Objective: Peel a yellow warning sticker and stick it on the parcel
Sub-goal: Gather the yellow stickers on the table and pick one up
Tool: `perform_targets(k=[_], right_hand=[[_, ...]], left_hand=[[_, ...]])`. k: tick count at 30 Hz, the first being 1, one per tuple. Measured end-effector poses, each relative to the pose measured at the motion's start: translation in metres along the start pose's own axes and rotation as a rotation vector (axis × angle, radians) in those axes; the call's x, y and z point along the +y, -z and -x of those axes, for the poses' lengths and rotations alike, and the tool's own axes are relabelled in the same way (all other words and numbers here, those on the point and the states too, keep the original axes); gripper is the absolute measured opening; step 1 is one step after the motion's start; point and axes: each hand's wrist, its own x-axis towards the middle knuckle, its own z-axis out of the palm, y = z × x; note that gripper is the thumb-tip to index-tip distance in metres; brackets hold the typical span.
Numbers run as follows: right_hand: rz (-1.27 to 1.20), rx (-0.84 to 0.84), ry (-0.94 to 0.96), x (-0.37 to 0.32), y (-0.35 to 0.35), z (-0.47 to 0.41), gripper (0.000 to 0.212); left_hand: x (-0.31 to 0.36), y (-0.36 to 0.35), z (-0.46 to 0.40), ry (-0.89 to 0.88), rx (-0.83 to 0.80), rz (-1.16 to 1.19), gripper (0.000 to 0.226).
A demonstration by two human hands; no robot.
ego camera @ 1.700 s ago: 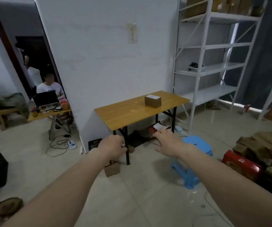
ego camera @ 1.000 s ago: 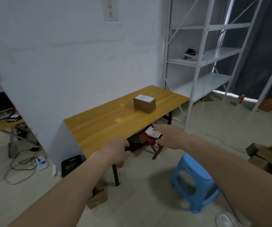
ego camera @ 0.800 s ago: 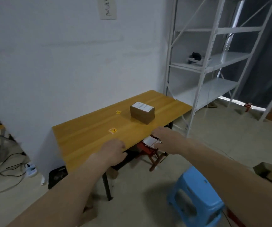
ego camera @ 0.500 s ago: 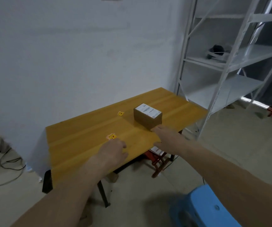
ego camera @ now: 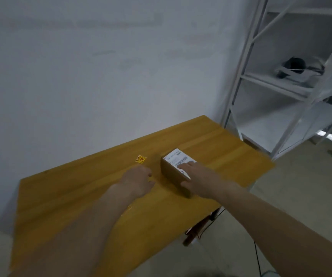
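One yellow warning sticker point(ego camera: 141, 159) lies flat on the wooden desk point(ego camera: 65, 196), toward the far edge near the wall, with red marks on it too blurred to read. It sits just left of the parcel point(ego camera: 173, 172) and apart from it, with bare desk between the two.

The parcel is a small brown cardboard box (closed, so its contents cannot be seen) standing on the desk right of centre. A white shipping label point(ego camera: 176, 159) with a barcode covers its top.

The right hand point(ego camera: 198, 179) rests on the parcel, fingers spread over the label and thumb pressed against the near side of the box, so it grips the parcel from above. The left hand point(ego camera: 138, 180) lies low over the desk just left of the parcel and just short of the sticker, its fingers curled loosely inward; it holds nothing that can be seen, and it does not touch the sticker. Both forearms reach in from the bottom of the view.

Behind the desk rises a plain pale wall point(ego camera: 101, 76). To the right stands a white metal shelving rack point(ego camera: 239, 96); on one of its shelves lies a dark object point(ego camera: 295, 65) with white straps, too blurred to identify. Under the desk's right end a reddish-brown piece point(ego camera: 195, 234) shows, only partly visible.
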Motion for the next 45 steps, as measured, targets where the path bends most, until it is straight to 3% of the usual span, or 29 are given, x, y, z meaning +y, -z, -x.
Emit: perform_targets(k=[9,21,30,38,42,45], right_hand=[[0.016,-0.084,0.076,0.040,0.021,-0.091,0.047],[0.130,-0.172,0.519,0.105,0.018,-0.216,0.051],[0.167,-0.125,0.772,0.094,-0.054,-0.277,0.048],[0.223,-0.005,0.878,0.083,-0.111,-0.271,0.048],[0.258,0.087,0.909,0.084,-0.120,-0.228,0.051],[0.236,0.058,0.935,0.084,-0.134,-0.186,0.047]], left_hand=[[0.008,0.013,-0.077,0.033,0.012,0.029,0.039],[0.031,-0.028,-0.178,0.330,0.177,0.240,0.052],[-0.006,-0.094,-0.217,0.527,0.319,0.135,0.050],[-0.008,-0.177,-0.191,0.602,0.359,0.044,0.047],[0.009,-0.200,-0.150,0.630,0.414,0.022,0.046],[0.025,-0.217,-0.115,0.657,0.397,0.046,0.044]])
